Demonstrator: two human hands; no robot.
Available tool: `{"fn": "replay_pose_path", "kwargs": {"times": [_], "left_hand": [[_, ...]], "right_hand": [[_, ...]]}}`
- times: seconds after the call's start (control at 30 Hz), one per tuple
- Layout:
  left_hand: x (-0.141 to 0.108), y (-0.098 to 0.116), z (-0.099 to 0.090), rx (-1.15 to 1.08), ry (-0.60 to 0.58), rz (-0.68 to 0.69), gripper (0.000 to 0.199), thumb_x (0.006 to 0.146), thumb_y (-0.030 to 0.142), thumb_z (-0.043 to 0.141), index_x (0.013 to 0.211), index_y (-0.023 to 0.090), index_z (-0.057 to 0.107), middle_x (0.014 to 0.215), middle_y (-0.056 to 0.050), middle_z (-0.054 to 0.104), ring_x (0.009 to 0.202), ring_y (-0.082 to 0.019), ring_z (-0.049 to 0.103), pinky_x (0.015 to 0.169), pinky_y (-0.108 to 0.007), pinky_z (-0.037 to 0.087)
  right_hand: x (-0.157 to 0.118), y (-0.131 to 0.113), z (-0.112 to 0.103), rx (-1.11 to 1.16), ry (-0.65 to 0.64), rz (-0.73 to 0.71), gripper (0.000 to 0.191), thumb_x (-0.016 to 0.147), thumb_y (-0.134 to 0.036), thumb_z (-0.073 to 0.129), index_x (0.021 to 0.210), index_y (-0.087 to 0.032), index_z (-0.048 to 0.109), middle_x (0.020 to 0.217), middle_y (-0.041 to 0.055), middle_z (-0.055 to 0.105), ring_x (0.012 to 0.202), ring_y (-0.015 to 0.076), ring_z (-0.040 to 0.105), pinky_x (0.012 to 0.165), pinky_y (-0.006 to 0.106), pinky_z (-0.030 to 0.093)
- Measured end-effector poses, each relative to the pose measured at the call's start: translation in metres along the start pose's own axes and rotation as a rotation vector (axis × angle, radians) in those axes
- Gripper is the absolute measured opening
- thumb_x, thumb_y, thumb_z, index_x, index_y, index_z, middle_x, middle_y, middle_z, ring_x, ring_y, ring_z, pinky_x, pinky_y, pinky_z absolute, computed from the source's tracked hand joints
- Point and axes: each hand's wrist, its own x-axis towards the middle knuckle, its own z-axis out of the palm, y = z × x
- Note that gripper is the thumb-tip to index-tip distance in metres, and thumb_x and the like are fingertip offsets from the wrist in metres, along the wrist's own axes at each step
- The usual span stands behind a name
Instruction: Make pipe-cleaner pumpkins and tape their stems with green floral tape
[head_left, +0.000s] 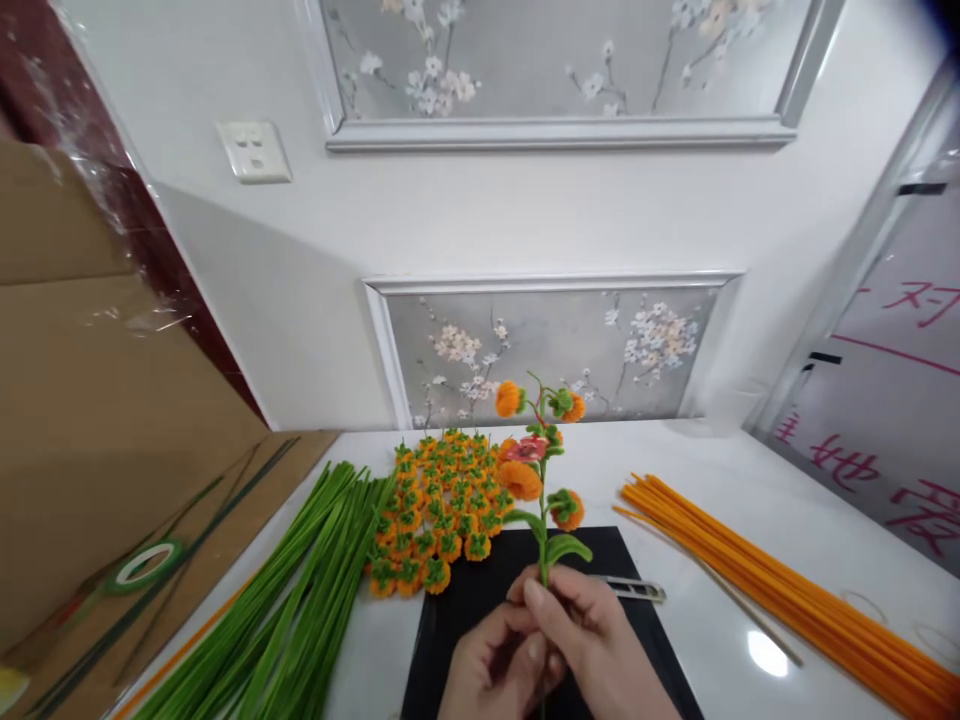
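A green fuzzy stem (543,510) stands upright above my hands, bearing several orange pumpkin-like blooms (519,480), curled green leaves (567,547) and a small red piece (527,449). My right hand (592,630) pinches the stem's lower part between thumb and fingers. Just left of it and a bit lower, my left hand (495,655) is closed round the stem's lower end, its fingertips touching my right hand. Both hands are over a black mat (480,590). A metal-cased cutter (634,589) lies on the mat's right edge, partly behind my right hand.
Many orange-and-green pieces (442,500) lie left of the mat, beside a bundle of green pipe cleaners (300,600). Orange pipe cleaners (765,580) and a thin stick (757,618) lie right. Green tape (146,567) rests on cardboard at left. A wall (525,210) stands behind.
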Motion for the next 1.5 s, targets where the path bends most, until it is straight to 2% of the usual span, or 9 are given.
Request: {"fn": "replay_pose_path", "kwargs": {"times": [0.07, 0.13, 0.27, 0.4, 0.6, 0.83, 1.13, 1.33, 1.5], "left_hand": [[0.009, 0.01, -0.005, 0.216, -0.04, 0.011, 0.032, 0.068, 0.051, 0.073, 0.08, 0.021, 0.074, 0.08, -0.007, 0.066, 0.081, -0.02, 0.061, 0.082, -0.032, 0.049], [0.021, 0.026, -0.011, 0.318, 0.116, 0.037, 0.032, 0.067, 0.049, 0.074, 0.085, 0.022, 0.074, 0.083, -0.007, 0.069, 0.085, -0.021, 0.062, 0.085, -0.032, 0.049], [0.043, 0.064, -0.014, 0.105, 0.167, 0.042, 0.037, 0.069, 0.044, 0.075, 0.101, 0.025, 0.069, 0.107, -0.006, 0.067, 0.094, -0.02, 0.062, 0.083, -0.032, 0.052], [0.052, 0.085, -0.01, 0.002, 0.147, 0.183, 0.039, 0.075, 0.042, 0.071, 0.109, 0.026, 0.063, 0.123, -0.006, 0.06, 0.106, -0.021, 0.059, 0.081, -0.029, 0.053], [0.047, 0.082, -0.012, 0.03, 0.059, 0.198, 0.044, 0.075, 0.027, 0.074, 0.116, 0.026, 0.059, 0.129, -0.006, 0.056, 0.106, -0.022, 0.06, 0.079, -0.027, 0.054], [0.049, 0.077, -0.016, -0.028, 0.082, 0.187, 0.03, 0.083, 0.029, 0.066, 0.113, 0.027, 0.063, 0.135, -0.004, 0.053, 0.1, -0.019, 0.063, 0.082, -0.029, 0.054], [0.051, 0.072, -0.017, 0.186, 0.167, 0.21, 0.04, 0.078, 0.034, 0.07, 0.115, 0.024, 0.06, 0.106, -0.004, 0.066, 0.084, -0.012, 0.061, 0.072, -0.02, 0.051], [0.054, 0.072, -0.018, 0.044, 0.273, 0.166, 0.028, 0.082, 0.043, 0.064, 0.096, 0.02, 0.065, 0.093, -0.003, 0.067, 0.081, -0.012, 0.062, 0.064, -0.019, 0.051], [0.056, 0.073, -0.017, -0.13, 0.174, 0.168, 0.022, 0.084, 0.04, 0.062, 0.092, 0.02, 0.065, 0.091, -0.002, 0.07, 0.078, -0.013, 0.067, 0.063, -0.02, 0.053]], "right_hand": [[0.003, -0.003, -0.008, -0.013, 0.075, -0.073, 0.04, 0.082, -0.051, 0.059, 0.07, -0.013, 0.062, 0.067, 0.0007, 0.054, 0.064, 0.0114, 0.048, 0.059, 0.021, 0.04], [0.006, -0.01, -0.018, -0.024, 0.128, -0.08, 0.039, 0.082, -0.05, 0.059, 0.069, -0.014, 0.061, 0.064, -0.0006, 0.051, 0.063, 0.0111, 0.047, 0.06, 0.021, 0.039], [0.009, -0.017, -0.034, -0.017, 0.123, 0.057, 0.04, 0.085, -0.054, 0.052, 0.088, -0.015, 0.061, 0.053, -0.0079, 0.033, 0.044, 0.007, 0.027, 0.042, 0.02, 0.022], [0.005, -0.012, -0.044, -0.317, 0.127, -0.001, 0.037, 0.087, -0.053, 0.05, 0.082, -0.018, 0.061, 0.057, -0.0044, 0.041, 0.051, 0.01, 0.038, 0.047, 0.021, 0.029], [-0.003, -0.001, -0.049, -0.694, 0.211, -0.155, 0.041, 0.091, -0.045, 0.043, 0.059, -0.021, 0.049, 0.067, 0.0033, 0.063, 0.055, 0.0136, 0.055, 0.052, 0.022, 0.041], [-0.004, 0.005, -0.048, -0.858, 0.318, -0.34, 0.024, 0.091, -0.033, 0.044, 0.095, -0.018, 0.061, 0.06, -0.0009, 0.065, 0.046, 0.0135, 0.059, 0.045, 0.021, 0.044], [-0.009, 0.012, -0.047, -0.909, 0.32, -0.496, 0.019, 0.092, -0.024, 0.044, 0.096, -0.017, 0.061, 0.07, 0.0019, 0.067, 0.057, 0.0136, 0.064, 0.053, 0.021, 0.049], [-0.008, 0.015, -0.052, -0.916, 0.335, -0.504, 0.024, 0.091, -0.025, 0.049, 0.104, -0.014, 0.066, 0.073, 0.0043, 0.07, 0.055, 0.0136, 0.064, 0.051, 0.02, 0.05], [-0.008, 0.021, -0.053, -0.945, 0.374, -0.503, 0.025, 0.091, -0.026, 0.048, 0.105, -0.013, 0.065, 0.076, 0.0053, 0.072, 0.056, 0.014, 0.065, 0.049, 0.021, 0.05]]}}
